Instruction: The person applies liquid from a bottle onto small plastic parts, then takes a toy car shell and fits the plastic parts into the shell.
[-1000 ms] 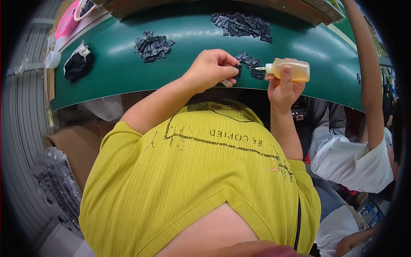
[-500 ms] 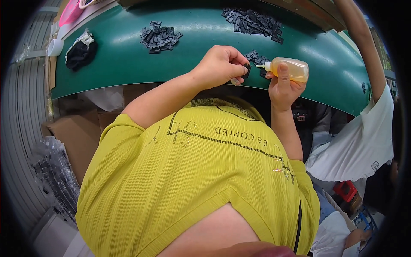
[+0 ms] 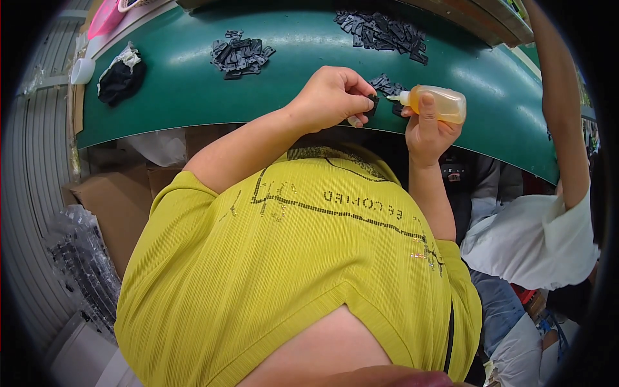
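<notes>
My left hand (image 3: 334,98) pinches a small flat black plastic piece (image 3: 373,104) between thumb and fingers, above the near edge of the green table. My right hand (image 3: 431,137) is wrapped round a clear squeeze bottle (image 3: 448,105) of amber liquid, lying nearly level with my thumb on its side. Its narrow nozzle points left at the black piece, with a small gap between them. Just behind the nozzle lies a small pile of black plastic pieces (image 3: 387,85). Another black piece (image 3: 399,109) shows beside my right fingertips; whether they hold it I cannot tell.
Two larger piles of black pieces, one left (image 3: 242,56) and one farther back (image 3: 383,33), lie on the green table (image 3: 174,90). A black-and-white cloth bundle (image 3: 121,77) and a white cup (image 3: 82,71) sit at left. Another person's arm (image 3: 562,97) reaches in at right.
The other person's arm and white sleeve have shifted right and toward me. My hands, the bottle and the black piece have hardly moved.
</notes>
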Action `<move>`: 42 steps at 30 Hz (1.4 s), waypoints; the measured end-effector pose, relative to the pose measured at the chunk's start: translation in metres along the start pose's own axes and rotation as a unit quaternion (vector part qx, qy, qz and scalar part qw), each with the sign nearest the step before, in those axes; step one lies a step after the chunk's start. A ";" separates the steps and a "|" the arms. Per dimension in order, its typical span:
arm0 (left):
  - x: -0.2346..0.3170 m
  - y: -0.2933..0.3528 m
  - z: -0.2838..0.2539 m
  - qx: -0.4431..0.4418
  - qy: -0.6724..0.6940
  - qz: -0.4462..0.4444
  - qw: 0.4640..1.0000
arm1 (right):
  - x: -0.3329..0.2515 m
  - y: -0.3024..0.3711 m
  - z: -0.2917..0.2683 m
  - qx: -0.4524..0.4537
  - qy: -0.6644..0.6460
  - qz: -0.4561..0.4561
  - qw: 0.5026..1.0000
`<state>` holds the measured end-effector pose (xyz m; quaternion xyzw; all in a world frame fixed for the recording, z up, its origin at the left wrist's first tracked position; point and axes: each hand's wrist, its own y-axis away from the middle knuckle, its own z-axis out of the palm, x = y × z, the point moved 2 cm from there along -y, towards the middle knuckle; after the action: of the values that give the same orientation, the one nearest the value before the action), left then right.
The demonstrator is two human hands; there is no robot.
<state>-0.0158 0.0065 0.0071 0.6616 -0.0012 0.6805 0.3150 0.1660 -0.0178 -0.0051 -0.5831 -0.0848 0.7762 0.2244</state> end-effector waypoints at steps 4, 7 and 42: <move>0.000 -0.001 -0.001 0.010 0.015 -0.001 1.000 | -0.003 -0.001 -0.002 0.035 -0.055 0.018 0.998; 0.001 -0.002 -0.002 0.007 0.025 -0.004 1.000 | -0.005 -0.001 0.000 -0.016 -0.096 0.017 0.995; 0.012 0.002 -0.029 0.223 -0.419 0.292 0.830 | 0.000 -0.005 -0.030 0.045 -0.132 0.044 0.989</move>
<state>-0.0423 0.0221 0.0151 0.9046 -0.1743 0.3796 -0.0849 0.1952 -0.0168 -0.0125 -0.4675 -0.0533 0.8587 0.2032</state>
